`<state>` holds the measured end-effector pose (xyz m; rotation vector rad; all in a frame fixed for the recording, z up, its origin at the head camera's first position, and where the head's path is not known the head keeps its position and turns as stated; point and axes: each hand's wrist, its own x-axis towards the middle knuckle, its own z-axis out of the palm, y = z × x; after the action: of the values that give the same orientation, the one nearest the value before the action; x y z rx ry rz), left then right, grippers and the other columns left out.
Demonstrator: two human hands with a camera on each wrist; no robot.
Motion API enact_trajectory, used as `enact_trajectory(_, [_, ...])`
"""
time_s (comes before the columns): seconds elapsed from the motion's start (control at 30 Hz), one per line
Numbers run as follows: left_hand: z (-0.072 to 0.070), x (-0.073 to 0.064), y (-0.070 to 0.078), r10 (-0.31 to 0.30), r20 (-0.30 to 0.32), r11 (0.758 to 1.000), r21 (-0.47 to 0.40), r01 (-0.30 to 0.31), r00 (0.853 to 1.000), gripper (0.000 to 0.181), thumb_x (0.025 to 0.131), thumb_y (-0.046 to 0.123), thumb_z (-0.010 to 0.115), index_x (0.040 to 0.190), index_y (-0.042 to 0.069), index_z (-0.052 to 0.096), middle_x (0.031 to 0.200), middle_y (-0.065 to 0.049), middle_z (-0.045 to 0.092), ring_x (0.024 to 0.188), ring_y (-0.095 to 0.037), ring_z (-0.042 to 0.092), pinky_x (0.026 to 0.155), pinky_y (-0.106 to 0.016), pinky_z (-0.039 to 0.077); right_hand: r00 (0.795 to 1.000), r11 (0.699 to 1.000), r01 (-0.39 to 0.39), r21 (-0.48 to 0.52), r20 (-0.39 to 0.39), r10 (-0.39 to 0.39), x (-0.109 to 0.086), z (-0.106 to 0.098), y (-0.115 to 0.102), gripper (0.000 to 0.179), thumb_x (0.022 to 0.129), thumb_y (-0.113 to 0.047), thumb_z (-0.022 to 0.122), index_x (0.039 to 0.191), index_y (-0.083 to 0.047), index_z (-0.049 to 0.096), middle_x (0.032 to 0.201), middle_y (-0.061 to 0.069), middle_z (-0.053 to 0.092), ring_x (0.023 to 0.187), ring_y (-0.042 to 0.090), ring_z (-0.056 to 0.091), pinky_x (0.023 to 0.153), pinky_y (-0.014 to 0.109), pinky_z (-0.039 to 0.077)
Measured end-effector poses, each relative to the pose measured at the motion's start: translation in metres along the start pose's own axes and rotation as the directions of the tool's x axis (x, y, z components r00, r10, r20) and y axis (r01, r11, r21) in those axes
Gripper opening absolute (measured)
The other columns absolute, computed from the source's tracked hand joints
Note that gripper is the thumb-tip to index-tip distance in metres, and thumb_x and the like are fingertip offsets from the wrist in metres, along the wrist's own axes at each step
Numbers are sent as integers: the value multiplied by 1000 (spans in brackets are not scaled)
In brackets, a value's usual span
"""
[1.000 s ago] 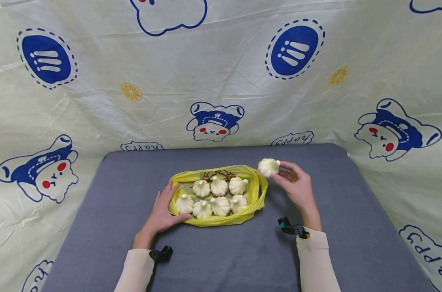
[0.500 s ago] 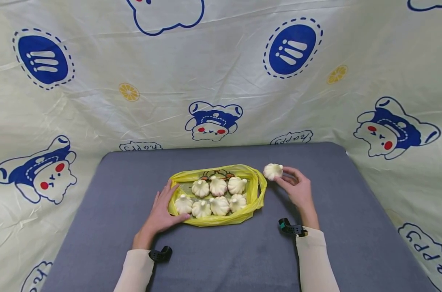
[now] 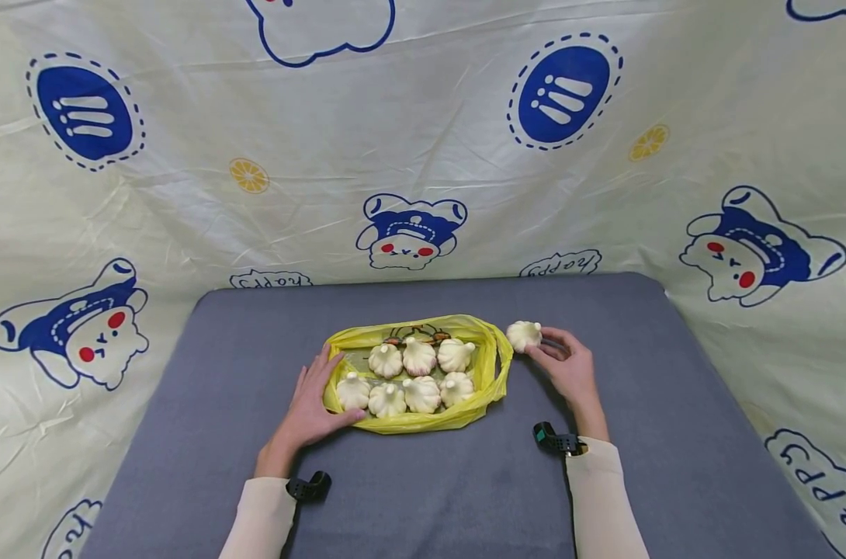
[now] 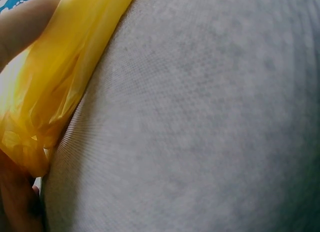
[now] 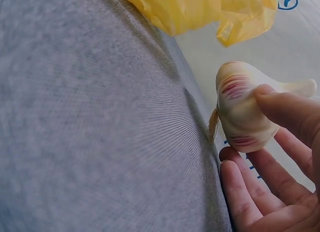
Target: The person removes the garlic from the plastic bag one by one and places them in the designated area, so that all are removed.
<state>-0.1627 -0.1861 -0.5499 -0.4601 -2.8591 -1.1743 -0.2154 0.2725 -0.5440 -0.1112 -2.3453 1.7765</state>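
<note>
A yellow plastic bag (image 3: 412, 421) lies opened out in the middle of the table, with several garlic bulbs (image 3: 422, 394) in two rows inside it. Around the bag's left end, my left hand (image 3: 311, 404) holds its rim, thumb along the front edge and fingers at the left side. The left wrist view has the yellow plastic (image 4: 70, 66) between thumb and fingers. Just right of the bag, my right hand (image 3: 573, 373) pinches a single garlic bulb (image 3: 524, 336). Purple streaks and a root tuft show on that bulb (image 5: 237, 111) in the right wrist view, low by the table.
A grey-blue cloth covers the table (image 3: 423, 497). Behind it and at both sides hangs a pale printed curtain (image 3: 423, 155). Black bands (image 3: 310, 487) sit on both wrists. At the bag's right end, a loop handle stands beside the held bulb.
My right hand has lowered the garlic bulb toward the table and shifted it slightly right, away from the bag's rim. The left hand and the bag keep their place.
</note>
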Motion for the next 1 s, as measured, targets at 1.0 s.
enact_trajectory(1.0, [0,0,1,-7,2,1000,4,7,1000,109,77,55,82,162,12,31,174,-16,10,157,-45,14,127,-62,2,999,980,26,-199,30,-20,-2,2,-5,48,95,-19,76,136,-1,61,135,21,63,119,36,65,79,3,47])
